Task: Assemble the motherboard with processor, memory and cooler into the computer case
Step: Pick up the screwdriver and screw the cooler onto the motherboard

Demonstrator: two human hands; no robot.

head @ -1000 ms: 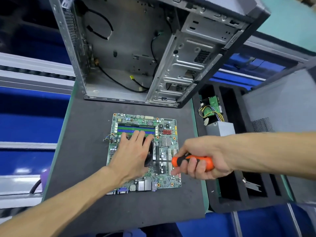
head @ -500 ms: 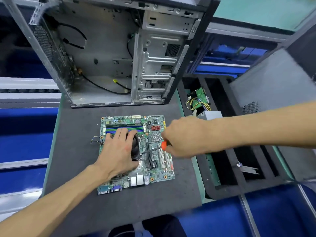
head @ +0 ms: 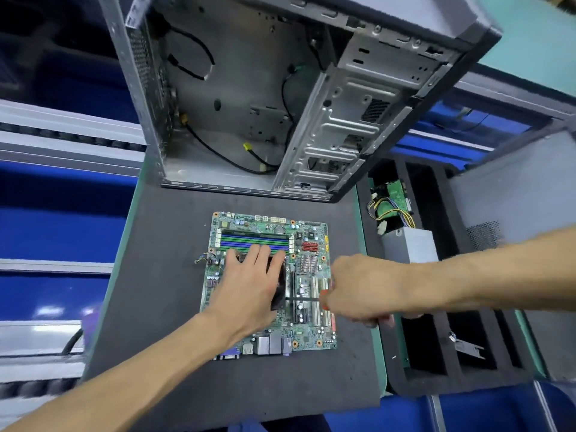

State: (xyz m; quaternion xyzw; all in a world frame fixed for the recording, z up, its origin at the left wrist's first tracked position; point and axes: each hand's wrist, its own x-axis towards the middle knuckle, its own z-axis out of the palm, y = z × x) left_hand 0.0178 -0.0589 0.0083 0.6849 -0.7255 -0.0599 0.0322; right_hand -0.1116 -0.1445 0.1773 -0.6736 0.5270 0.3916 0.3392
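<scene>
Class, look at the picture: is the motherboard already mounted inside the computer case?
No: the motherboard lies flat on the dark mat in front of the open computer case, outside it.

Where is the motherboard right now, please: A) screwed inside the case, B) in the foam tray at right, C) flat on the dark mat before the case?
C: the motherboard lies on the mat, in front of the open case.

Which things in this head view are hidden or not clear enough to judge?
- Cooler: mostly covered by the left hand.
- Screwdriver tip: hidden at the cooler's edge, and the right hand covers the handle.
- Processor: not visible.
- Motherboard labels: too small.
</scene>
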